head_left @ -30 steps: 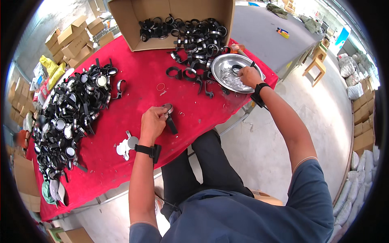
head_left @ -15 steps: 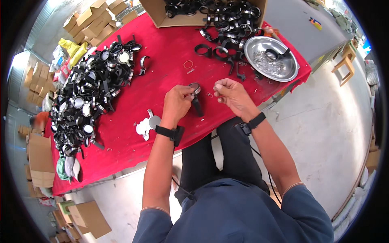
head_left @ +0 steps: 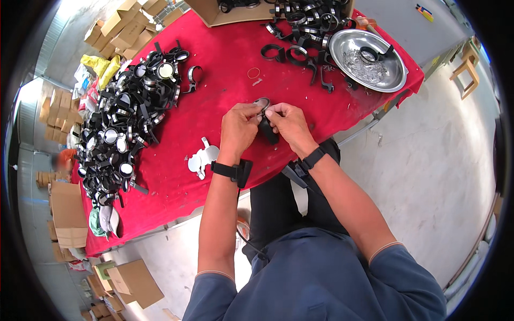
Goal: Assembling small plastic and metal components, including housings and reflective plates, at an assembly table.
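Note:
My left hand (head_left: 239, 128) pinches a watch-like piece (head_left: 270, 131), a round metal-rimmed ring with a black strap hanging toward me. My right hand (head_left: 292, 127) has its fingertips closed against the same piece, where the ring meets the strap. Whether the right fingers also hold a small part is hidden. Left of my hands, on the red cloth, lie white and grey round pieces with tabs (head_left: 199, 161). A thin rubber band (head_left: 253, 73) rests beyond the hands.
A large heap of similar black-strapped round pieces (head_left: 126, 115) covers the table's left side. Black rings and straps (head_left: 305, 53) pile up at the far right, by a cardboard box (head_left: 217, 20). A steel dish (head_left: 397, 72) holds small metal bits and a black ring.
My right hand has moved left and down onto the piece, meeting my left hand, which still holds it. The whole view has shifted slightly.

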`<state>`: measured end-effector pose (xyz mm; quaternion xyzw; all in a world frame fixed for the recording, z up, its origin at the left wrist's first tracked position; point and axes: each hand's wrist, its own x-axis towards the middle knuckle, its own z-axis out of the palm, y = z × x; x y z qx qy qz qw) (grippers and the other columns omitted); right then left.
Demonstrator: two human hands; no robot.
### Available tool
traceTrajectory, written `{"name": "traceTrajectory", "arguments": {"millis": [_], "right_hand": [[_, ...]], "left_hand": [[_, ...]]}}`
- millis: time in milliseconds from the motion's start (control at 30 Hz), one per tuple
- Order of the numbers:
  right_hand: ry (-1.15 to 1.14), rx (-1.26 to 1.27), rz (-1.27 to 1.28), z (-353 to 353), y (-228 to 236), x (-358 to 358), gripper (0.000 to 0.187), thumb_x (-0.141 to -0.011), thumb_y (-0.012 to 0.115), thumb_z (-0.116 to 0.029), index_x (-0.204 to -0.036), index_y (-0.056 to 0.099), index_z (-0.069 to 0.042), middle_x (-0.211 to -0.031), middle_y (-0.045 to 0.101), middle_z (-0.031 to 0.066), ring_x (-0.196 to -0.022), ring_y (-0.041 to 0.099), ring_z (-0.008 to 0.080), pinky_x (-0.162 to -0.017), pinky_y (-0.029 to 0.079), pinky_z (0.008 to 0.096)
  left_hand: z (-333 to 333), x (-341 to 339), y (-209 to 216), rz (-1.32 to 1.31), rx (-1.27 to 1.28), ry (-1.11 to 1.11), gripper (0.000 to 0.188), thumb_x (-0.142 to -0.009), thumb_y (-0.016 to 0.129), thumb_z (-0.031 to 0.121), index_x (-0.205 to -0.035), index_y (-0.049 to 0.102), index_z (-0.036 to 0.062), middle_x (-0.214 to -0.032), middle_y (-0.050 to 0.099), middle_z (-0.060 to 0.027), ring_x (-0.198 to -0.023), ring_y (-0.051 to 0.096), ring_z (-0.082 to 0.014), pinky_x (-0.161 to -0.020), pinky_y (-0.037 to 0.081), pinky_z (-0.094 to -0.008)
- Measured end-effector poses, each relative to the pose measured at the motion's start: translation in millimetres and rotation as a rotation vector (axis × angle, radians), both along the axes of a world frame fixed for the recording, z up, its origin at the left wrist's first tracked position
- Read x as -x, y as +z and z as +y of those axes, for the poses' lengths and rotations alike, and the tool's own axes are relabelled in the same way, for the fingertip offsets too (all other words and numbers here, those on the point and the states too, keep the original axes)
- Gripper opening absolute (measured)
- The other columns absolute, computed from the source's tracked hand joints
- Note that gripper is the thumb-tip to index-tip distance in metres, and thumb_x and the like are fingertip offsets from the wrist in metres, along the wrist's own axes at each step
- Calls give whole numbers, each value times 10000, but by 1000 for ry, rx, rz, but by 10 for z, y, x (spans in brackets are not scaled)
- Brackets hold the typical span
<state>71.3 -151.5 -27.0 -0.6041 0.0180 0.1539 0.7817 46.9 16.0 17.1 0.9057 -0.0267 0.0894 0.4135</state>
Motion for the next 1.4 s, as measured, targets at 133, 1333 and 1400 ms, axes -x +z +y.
{"name": "traceTrajectory", "arguments": {"millis": [133, 1333, 1400], "right_hand": [[-21, 6, 14, -2, -23, -13, 168, -1056, 729, -140, -1109, 730, 20, -837, 672, 16, -702, 600, 89, -633, 502, 259], [-163, 366, -29, 140, -55, -66, 263, -963, 720, -230, -1015, 793, 17, -931, 794, 226, -926, 786, 340, -840, 585, 460], [-153, 334, -22, 122, -66, -46, 262, -964, 720, -231, -1017, 794, 15, -937, 793, 231, -933, 784, 349, -845, 584, 464]], "left_hand": [[1, 3, 2, 32, 58, 11, 367, -900, 751, -63, -1254, 811, 15, -1252, 786, -187, -1151, 757, -284, -1026, 579, -357], [-52, -15, 48, -25, -143, -4, 345, -900, 746, -27, -1237, 811, 15, -1243, 793, -194, -1140, 769, -310, -1020, 575, -363], [-81, -8, 46, -25, -122, 5, 346, -898, 745, -17, -1236, 811, 18, -1236, 796, -195, -1142, 769, -316, -1019, 575, -365]]}}
